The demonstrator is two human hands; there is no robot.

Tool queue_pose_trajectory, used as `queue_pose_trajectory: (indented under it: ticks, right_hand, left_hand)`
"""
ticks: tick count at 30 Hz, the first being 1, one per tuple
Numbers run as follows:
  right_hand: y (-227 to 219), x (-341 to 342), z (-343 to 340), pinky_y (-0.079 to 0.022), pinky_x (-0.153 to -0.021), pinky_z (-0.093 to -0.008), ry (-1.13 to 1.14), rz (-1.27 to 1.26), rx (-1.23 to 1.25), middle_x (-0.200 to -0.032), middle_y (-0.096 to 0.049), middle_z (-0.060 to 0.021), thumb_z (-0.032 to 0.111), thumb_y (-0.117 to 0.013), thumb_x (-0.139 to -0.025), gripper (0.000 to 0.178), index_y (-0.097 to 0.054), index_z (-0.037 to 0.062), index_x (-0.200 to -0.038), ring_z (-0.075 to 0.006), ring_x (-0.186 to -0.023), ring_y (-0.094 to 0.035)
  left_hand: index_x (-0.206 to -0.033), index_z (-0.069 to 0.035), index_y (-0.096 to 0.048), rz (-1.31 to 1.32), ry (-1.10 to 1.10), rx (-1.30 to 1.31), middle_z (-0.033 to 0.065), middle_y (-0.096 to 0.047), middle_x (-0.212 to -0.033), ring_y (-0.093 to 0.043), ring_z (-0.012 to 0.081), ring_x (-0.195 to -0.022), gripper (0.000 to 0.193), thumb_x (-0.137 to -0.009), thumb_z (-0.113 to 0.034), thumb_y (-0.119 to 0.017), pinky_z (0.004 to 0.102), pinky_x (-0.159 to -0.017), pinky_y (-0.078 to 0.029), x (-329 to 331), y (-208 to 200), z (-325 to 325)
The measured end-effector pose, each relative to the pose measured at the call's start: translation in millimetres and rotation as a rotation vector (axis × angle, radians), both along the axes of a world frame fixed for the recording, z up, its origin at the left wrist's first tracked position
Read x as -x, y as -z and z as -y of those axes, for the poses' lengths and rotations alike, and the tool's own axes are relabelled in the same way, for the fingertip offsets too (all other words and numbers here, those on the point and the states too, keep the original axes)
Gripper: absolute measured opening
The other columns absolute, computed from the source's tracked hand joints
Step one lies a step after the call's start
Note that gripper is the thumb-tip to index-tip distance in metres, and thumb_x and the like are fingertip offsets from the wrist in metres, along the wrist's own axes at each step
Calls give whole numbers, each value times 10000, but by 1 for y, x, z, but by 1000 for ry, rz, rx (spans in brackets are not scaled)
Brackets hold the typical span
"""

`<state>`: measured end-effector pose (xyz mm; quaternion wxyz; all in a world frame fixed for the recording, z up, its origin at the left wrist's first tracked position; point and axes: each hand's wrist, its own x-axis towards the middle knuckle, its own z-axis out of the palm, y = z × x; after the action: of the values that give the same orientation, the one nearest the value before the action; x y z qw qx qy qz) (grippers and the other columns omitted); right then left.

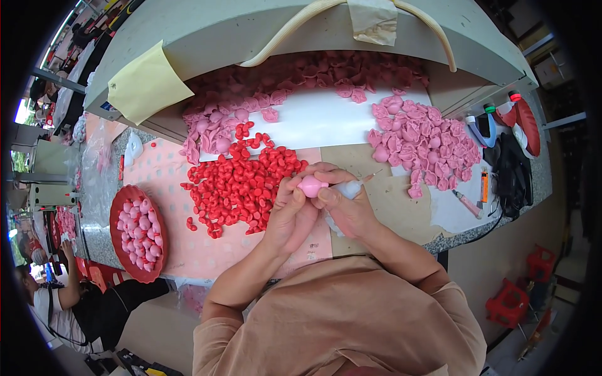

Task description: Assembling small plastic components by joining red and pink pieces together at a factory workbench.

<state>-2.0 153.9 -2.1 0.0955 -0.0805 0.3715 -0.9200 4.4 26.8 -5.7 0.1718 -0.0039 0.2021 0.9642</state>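
Note:
My left hand (290,210) is closed, thumb and fingers pinching one side of a smooth, rounded pink piece (311,185). On its other side my right hand (351,213) grips it too, thumb pressed against it. Tucked in the right hand is a translucent white squeeze bottle (348,189) with a thin tip pointing right; the fingers partly hide it. Just left of my hands lies a heap of small glossy red pieces (235,188). A pile of ruffled pink pieces (433,141) sits to the right.
A red scalloped bowl (164,250) holding pink-and-red pieces stands at the left. Ahead, a grey hood (251,25) covers more pink pieces. On the right lie an orange marker (484,187), a pale tube (467,204) and a black bag (511,175). A person (63,301) sits at the far left.

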Motion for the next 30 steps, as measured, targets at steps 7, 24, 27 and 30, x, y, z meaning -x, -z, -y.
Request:
queue_pose_trajectory:
  ticks: [7, 24, 27, 30]
  right_hand:
    - [0, 0, -1, -412, -684, -237, 5, 12, -11, -1205, -507, -56, 84, -628, -850, 229, -648, 135, -1072, -122, -943, -507]
    - [-19, 7, -8, -374, -953, -322, 110, -272, -591, -1164, -515, -105, 137, -694, -784, 353, -586, 13, -1097, -204, -1118, -480]
    - [-19, 5, -8, -376, -949, -322, 124, -274, -589, -1158, -517, -107, 139, -690, -786, 347, -588, 13, -1093, -207, -1118, -478]
    - [-17, 5, -8, -379, -945, -323, 129, -283, -577, -1155, -515, -108, 138, -688, -787, 338, -589, 13, -1086, -210, -1106, -485]
  left_hand:
    - [-1021, -199, -624, 8, 0, 3, -9, -561, -1059, -504, 128, -938, 139, -891, -170, -583, 282, -821, -408, 0, 2, 0]
    - [-1011, -135, -595, -122, -10, 111, 24, -523, -1117, -508, 183, -1092, 139, -889, -75, -572, 336, -959, -402, 4, 9, 8]
    - [-1017, -131, -590, -151, -12, 115, 20, -500, -1138, -509, 180, -1088, 146, -888, -66, -570, 336, -951, -406, 3, 13, 8]
    - [-1019, -126, -588, -137, -11, 107, 14, -495, -1144, -506, 177, -1089, 148, -887, -63, -571, 335, -949, -407, 2, 13, 7]
